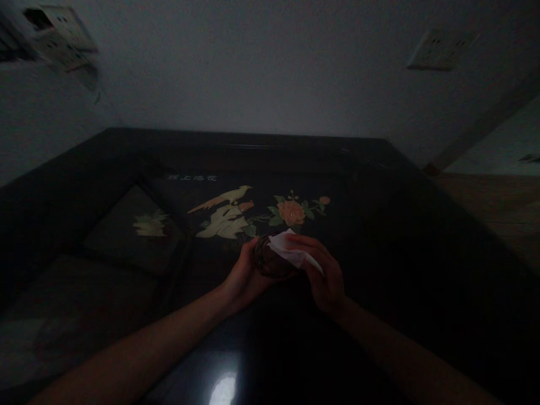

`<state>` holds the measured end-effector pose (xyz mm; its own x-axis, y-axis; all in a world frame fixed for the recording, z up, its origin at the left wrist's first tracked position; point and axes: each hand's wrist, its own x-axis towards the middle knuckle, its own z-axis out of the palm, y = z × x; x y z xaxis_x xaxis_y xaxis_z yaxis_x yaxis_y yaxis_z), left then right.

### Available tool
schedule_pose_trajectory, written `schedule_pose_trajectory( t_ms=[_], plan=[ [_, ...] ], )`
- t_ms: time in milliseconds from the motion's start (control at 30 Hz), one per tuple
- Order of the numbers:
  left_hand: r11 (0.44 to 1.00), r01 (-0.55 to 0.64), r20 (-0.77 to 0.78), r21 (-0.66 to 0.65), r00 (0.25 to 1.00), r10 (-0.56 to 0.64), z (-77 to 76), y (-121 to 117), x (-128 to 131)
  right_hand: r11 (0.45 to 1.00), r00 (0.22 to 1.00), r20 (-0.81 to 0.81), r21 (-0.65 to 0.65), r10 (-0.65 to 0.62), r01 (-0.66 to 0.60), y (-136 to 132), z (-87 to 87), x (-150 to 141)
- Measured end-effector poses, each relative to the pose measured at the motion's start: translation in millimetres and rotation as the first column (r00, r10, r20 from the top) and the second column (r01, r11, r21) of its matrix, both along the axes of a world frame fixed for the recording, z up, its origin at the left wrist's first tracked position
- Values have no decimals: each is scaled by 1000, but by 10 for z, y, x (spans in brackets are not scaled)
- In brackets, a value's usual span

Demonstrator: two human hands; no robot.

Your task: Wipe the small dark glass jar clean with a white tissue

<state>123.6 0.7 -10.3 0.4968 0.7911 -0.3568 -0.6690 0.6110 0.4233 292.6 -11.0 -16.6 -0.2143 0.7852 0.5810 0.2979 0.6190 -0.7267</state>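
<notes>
The view is dim. My left hand is closed around the side of a dark, round, see-through vessel that looks like glass; its exact kind is hard to make out. Its round opening is tilted up toward me. A white tissue is gripped in my right hand, with the fingers pressing it over the right part of the vessel. Part of the tissue lies across the rim. The vessel's right side is hidden by the tissue and fingers. Both hands are over the dark tabletop.
On the glossy tabletop are a bird figure, a pink flower design and pale lettering. A pale wall stands behind it, with a socket at right and more sockets at left. Wooden flooring shows at right.
</notes>
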Motion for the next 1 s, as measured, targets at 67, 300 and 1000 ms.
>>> schedule_pose_trajectory(
  t_ms=[67,300,1000],
  plan=[
    [1000,13,-18,13,1000,-13,-2,-3,-3,984,983,-88,-90,-159,151,38,-50,0],
    [1000,12,-37,16,999,-11,-41,-11,-19,922,902,-217,-188,-374,338,162,-123,3],
    [990,-129,117,-55,984,135,0,50,-13,983,957,273,126,98,-136,29,-22,-17]
  ],
)
